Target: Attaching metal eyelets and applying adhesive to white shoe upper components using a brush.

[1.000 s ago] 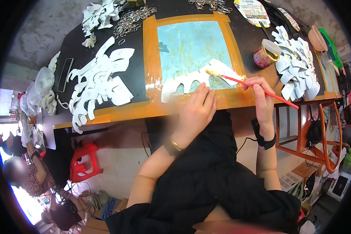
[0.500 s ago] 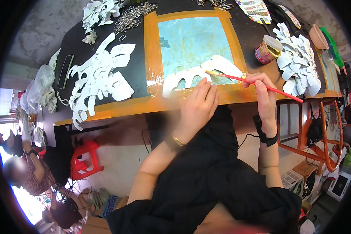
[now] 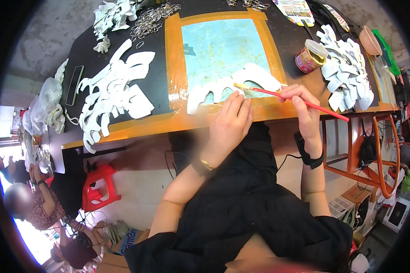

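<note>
A white curved cutout piece (image 3: 256, 73) with arch-shaped gaps lies along the near edge of a light blue sheet (image 3: 223, 45), which is taped to the table with amber tape. My left hand (image 3: 231, 123) rests its outstretched fingertips on the piece's near edge, gripping nothing. In my right hand (image 3: 306, 107) is a slim paintbrush with a red handle (image 3: 328, 110), pinched between thumb and fingers. Its yellowish tip touches or hovers just over the middle of the white piece; I cannot tell which. An open jar (image 3: 310, 59) stands beyond my right hand.
White cutouts are heaped at left (image 3: 118, 86) and right (image 3: 348, 73). Metal rings (image 3: 152, 20) and a phone (image 3: 74, 85) lie on the dark table. A red stool (image 3: 100, 186) and a wooden chair (image 3: 351, 168) stand below its edge. Another person (image 3: 45, 204) is at far left.
The brush tip has shifted slightly left along the white piece, with my right hand following. My left hand stays on the piece. The whole view has shifted slightly.
</note>
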`<state>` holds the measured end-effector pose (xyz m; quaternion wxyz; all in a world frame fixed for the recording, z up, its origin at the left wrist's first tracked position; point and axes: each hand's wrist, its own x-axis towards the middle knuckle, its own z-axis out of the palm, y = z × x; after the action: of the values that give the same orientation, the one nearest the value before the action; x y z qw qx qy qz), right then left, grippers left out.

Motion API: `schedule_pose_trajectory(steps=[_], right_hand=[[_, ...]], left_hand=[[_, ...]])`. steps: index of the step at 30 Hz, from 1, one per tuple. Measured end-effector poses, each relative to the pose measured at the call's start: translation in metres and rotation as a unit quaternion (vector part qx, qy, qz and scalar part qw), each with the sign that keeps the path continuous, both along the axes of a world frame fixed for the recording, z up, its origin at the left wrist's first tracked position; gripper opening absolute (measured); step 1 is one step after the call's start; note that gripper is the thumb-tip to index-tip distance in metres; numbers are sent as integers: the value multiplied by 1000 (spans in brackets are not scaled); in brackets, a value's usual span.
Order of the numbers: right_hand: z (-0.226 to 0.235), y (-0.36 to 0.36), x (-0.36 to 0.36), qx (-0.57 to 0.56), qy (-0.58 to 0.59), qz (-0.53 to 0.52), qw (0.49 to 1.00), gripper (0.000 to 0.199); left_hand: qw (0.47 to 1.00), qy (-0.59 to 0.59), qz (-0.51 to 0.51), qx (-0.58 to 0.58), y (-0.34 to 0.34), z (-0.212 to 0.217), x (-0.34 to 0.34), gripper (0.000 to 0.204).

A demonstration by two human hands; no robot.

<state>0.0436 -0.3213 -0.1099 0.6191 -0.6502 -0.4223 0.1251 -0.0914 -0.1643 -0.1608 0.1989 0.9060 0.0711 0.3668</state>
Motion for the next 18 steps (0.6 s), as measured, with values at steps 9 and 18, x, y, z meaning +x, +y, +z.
schedule_pose_trajectory(steps=[9,18], right_hand=[[7,-11,-12,-46,-113,-29,992,20],[3,-15,-12,-87,-180,-1,980,24]], left_hand=[[1000,0,-4,-4,0,-3,1,21],[1000,2,-4,-8,0,-1,-1,21]])
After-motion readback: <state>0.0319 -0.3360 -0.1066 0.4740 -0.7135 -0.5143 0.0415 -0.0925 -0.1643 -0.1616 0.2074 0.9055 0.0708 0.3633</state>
